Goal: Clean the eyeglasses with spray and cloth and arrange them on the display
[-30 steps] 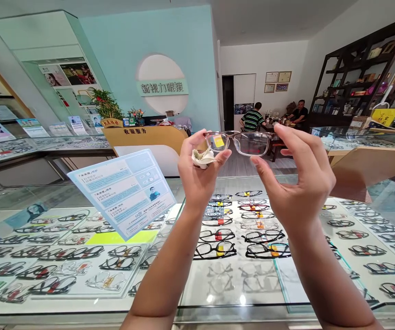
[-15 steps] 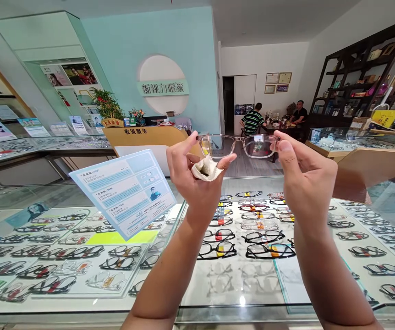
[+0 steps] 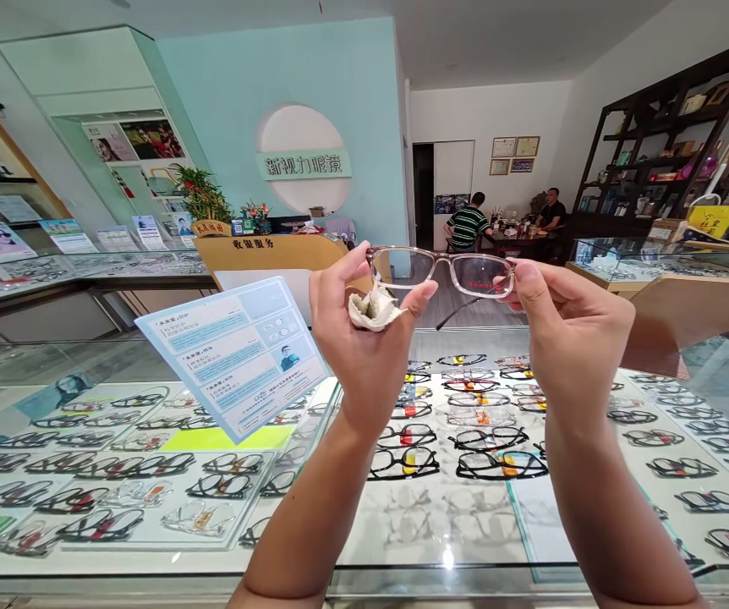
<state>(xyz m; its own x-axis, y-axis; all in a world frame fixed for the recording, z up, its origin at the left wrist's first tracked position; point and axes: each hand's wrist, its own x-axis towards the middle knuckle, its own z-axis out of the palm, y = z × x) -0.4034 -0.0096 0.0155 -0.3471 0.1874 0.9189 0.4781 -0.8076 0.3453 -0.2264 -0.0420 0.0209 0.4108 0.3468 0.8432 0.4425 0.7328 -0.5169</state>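
A pair of clear-framed eyeglasses [image 3: 441, 256] is held up in front of me above the glass counter, its lenses facing me. My left hand [image 3: 364, 338] pinches the left end of the frame between its fingers. A crumpled off-white cloth [image 3: 374, 309] is tucked in the same palm. At the other end, my right hand [image 3: 577, 334] grips the frame between thumb and fingers. One dark temple arm [image 3: 463, 313] shows below the right lens. Small red lettering is visible on that lens.
Below my arms, a glass display case [image 3: 446, 541] holds rows of eyeglasses. A light-blue printed leaflet [image 3: 231, 355] stands tilted on the left. Farther back are a wooden reception counter [image 3: 276, 252], a dark shelf unit [image 3: 644, 152] and two people seated at a table.
The eyeglasses have tilted slightly, their right end lower. A dark temple arm and red lettering on the right lens now show. My right hand has shifted slightly right and down.
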